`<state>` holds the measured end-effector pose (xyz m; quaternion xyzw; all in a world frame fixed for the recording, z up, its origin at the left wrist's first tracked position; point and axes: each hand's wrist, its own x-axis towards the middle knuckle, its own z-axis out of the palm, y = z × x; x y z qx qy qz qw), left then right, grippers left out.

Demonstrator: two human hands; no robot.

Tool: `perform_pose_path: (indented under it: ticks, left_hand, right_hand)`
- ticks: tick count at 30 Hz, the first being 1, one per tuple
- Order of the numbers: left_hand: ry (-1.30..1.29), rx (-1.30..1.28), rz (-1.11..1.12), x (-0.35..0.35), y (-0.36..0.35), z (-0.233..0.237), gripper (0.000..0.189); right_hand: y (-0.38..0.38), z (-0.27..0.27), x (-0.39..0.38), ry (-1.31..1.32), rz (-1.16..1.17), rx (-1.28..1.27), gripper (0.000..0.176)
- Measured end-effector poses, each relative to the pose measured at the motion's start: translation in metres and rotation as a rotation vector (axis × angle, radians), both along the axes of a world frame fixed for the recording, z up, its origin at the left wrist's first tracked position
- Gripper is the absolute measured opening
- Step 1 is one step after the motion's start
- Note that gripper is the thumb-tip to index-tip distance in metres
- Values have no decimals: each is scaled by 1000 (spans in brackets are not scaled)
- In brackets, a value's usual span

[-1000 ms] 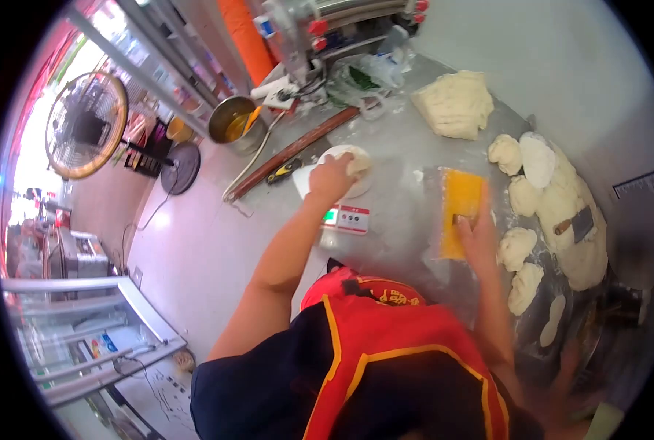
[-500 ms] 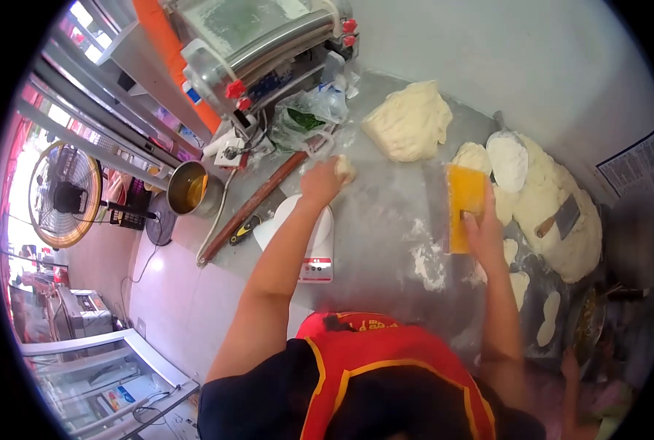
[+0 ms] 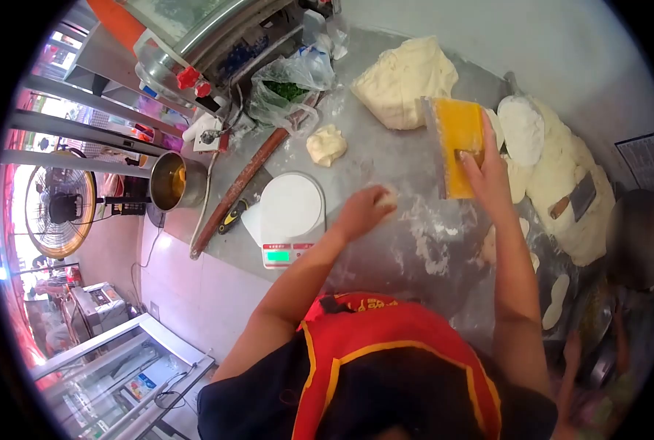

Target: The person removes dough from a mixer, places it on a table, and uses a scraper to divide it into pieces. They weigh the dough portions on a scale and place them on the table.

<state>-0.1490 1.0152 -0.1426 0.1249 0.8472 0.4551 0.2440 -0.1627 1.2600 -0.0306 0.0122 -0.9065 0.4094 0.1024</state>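
My right hand (image 3: 490, 176) grips a yellow dough scraper (image 3: 463, 121) with a pale straight edge, held up in front of the large dough lump (image 3: 400, 84). Over the middle of the metal worktop (image 3: 371, 260), the fingers of my left hand (image 3: 364, 213) are closed on a small pale piece of dough (image 3: 390, 199), mostly hidden by them. A separate dough ball (image 3: 326, 146) lies beyond the scale. With its green display lit, the white kitchen scale (image 3: 292, 209) stands left of my left hand, its round plate bare.
A long wooden rolling pin (image 3: 243, 187) and a yellow-black tool (image 3: 234, 216) lie left of the scale. A plastic bag with greens (image 3: 287, 88) sits behind. On the right are a big dough mass (image 3: 569, 183) and a metal scraper (image 3: 578, 198). Another person's hand (image 3: 572, 352) shows lower right.
My left hand has left the dough ball beyond the scale and come nearer and to the right, with a small piece in its fingers. The scale's display now shows green. The camera view has shifted.
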Motion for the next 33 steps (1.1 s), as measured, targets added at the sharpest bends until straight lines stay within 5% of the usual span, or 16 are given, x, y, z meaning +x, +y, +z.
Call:
perform_pose_path:
  ticks: [3, 6, 9, 12, 16, 19, 25, 30, 33]
  left_hand:
    - [-91, -125, -236, 19, 3, -7, 28]
    - [397, -172, -615, 31, -7, -35, 35]
    - [383, -223, -433, 32, -6, -33, 43]
    - [64, 11, -337, -40, -4, -18, 57]
    - [390, -122, 180, -145, 15, 5, 80]
    - [403, -119, 185, -213, 24, -6, 91]
    - [396, -80, 113, -256, 36, -30, 95]
    - [363, -222, 194, -265, 34, -34, 76]
    - [407, -273, 304, -260, 40, -46, 67]
  right_hand:
    - [-2, 7, -11, -19, 14, 17, 70]
    - [-2, 11, -30, -65, 49, 60, 70]
    - [-8, 6, -61, -53, 118, 160, 70]
    - [-25, 7, -86, -28, 193, 285, 71]
    - [-39, -6, -115, -16, 211, 380, 72]
    - [-45, -11, -133, -119, 205, 395, 73]
    - [-50, -32, -164, -125, 242, 404, 80]
    - [-69, -34, -203, -275, 259, 435, 81]
    - [-75, -71, -226, -68, 319, 402, 82]
